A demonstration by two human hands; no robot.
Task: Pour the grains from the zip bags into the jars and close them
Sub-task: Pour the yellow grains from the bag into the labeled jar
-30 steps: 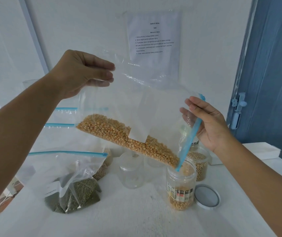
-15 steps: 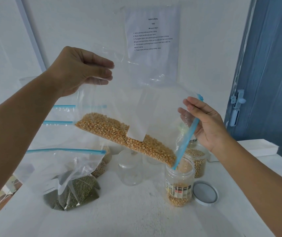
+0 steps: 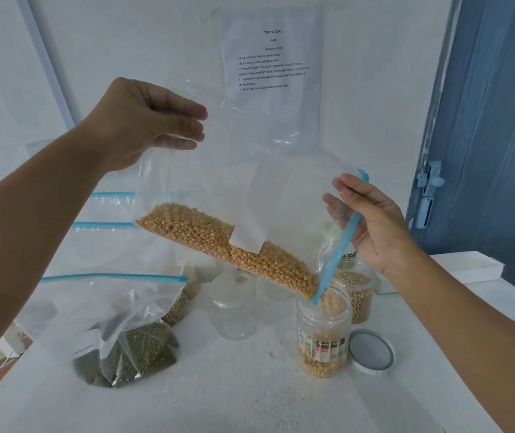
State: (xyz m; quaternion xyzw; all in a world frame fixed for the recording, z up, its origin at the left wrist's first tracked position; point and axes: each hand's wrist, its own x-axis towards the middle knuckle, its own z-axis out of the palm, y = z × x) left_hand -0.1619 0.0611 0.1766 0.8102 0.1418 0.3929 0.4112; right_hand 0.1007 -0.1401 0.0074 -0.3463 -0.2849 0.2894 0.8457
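Head view is showing a clear zip bag [image 3: 250,189] of yellow corn kernels [image 3: 228,245] hanging tilted above the white table [image 3: 234,395], its blue zipper mouth [image 3: 337,245] slanting down toward five o'clock and dipping into an open labelled jar [image 3: 323,335]. Kernels are lying along the bag's lower edge and collecting in the jar's bottom. The left hand [image 3: 144,123] is pinching the bag's raised bottom corner at ten o'clock between thumb and curled fingers. The right hand [image 3: 371,223] is holding the zipper edge at three o'clock, fingers lightly curled round it. Just beside the jar at four o'clock a white lid [image 3: 371,351] is lying flat. Behind the jar at one o'clock a second jar [image 3: 356,292] is holding pale grains, and an empty clear jar [image 3: 234,307] is standing at nine o'clock. Farther out at eight o'clock a bag of green grains [image 3: 125,348] is resting on the table.
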